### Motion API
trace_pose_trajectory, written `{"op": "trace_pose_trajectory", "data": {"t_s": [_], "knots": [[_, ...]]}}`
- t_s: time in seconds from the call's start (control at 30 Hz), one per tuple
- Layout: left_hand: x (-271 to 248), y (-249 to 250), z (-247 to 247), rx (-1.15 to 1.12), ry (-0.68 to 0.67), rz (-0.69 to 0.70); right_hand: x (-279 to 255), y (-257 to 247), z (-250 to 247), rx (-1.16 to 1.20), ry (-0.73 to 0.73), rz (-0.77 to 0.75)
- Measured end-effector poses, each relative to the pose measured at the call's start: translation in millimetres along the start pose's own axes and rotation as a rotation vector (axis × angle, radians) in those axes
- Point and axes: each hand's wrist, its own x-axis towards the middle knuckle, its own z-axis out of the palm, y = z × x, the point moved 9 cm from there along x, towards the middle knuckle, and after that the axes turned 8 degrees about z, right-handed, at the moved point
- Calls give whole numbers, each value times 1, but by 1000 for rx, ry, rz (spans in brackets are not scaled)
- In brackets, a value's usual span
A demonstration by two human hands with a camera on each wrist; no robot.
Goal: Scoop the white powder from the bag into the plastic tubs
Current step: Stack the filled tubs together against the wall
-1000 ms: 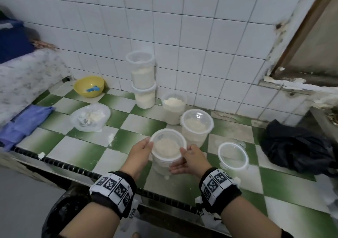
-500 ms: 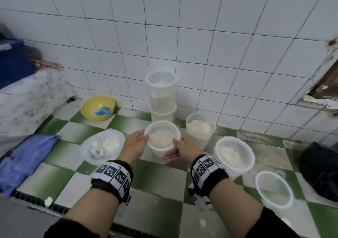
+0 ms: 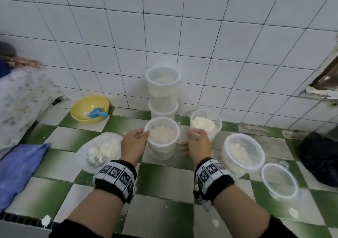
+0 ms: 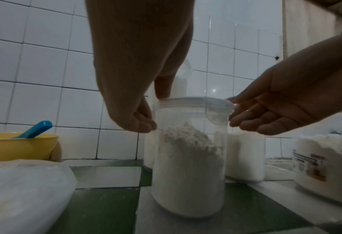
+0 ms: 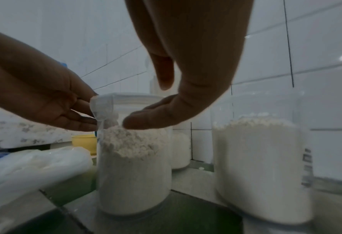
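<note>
A clear tub (image 3: 161, 138), mostly filled with white powder (image 3: 161, 134), is being steadied under its rim near the back edge of the tiled counter (image 3: 164, 179), touched by the left hand (image 3: 134, 143) while the right hand (image 3: 196, 142) is being held relaxed beside it; weighty and thin-walled, it is probably best taken low around the body.

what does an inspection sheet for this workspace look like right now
surface: green and white tiled counter, powder specks on it
job's things: lidded tub of white powder stands upright between the hands; plastic bag with powder to its left; blue scoop in yellow bowl; two stacked tubs at the wall; more filled tubs and one empty tub to the right
clutter: blue cloth; black bag
grippers: left hand touches the tub's rim; right hand just clear of it, fingers relaxed
cables: nothing seen
surroundings: white tiled wall
</note>
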Motion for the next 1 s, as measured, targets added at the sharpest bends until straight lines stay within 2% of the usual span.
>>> {"op": "trace_pose_trajectory", "data": {"t_s": [0.1, 0.2, 0.37, 0.57, 0.73, 1.0], "knots": [[-3, -3, -1, -3, 25, -6, -7, -1, -34, 38, 221, -64], [-3, -5, 0, -7, 3, -21, 6, 0, -44, 55, 270, -3], [-4, -4, 3, -14, -45, -21, 42, 6, -41, 181, 200, 160], [-8, -3, 6, -22, -79, -19, 50, 5, -40, 223, 167, 144], [-19, -5, 9, -31, -95, -8, 30, 14, -43, 78, 151, 106], [-66, -37, 19, -36, 19, -75, -48, 26, -63, -56, -61, 28]]}}
